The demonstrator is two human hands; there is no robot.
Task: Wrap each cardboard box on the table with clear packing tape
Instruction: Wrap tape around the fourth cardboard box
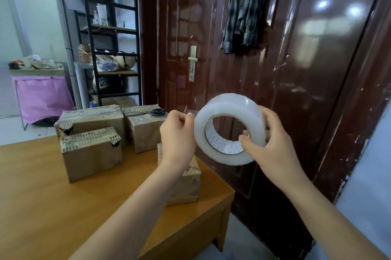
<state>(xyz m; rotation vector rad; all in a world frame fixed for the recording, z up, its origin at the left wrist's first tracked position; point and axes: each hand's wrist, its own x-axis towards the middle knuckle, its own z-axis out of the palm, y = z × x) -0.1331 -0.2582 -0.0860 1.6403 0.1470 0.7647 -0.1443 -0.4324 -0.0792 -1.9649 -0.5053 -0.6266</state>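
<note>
The right hand (273, 143) holds the tape roll (229, 128). The left hand (177, 134) pinches its loose end. Four cardboard boxes (91, 154) sit on the desk (42, 206).

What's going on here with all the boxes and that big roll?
A person is getting ready to tape up cardboard boxes. The right hand grips a roll of clear packing tape held up in the air, thumb through its core, while the left hand pinches the tape's loose end and pulls it free. Four boxes sit on the wooden table; the nearest box lies just under the left forearm. Scissors rest on a box at the back.
</note>
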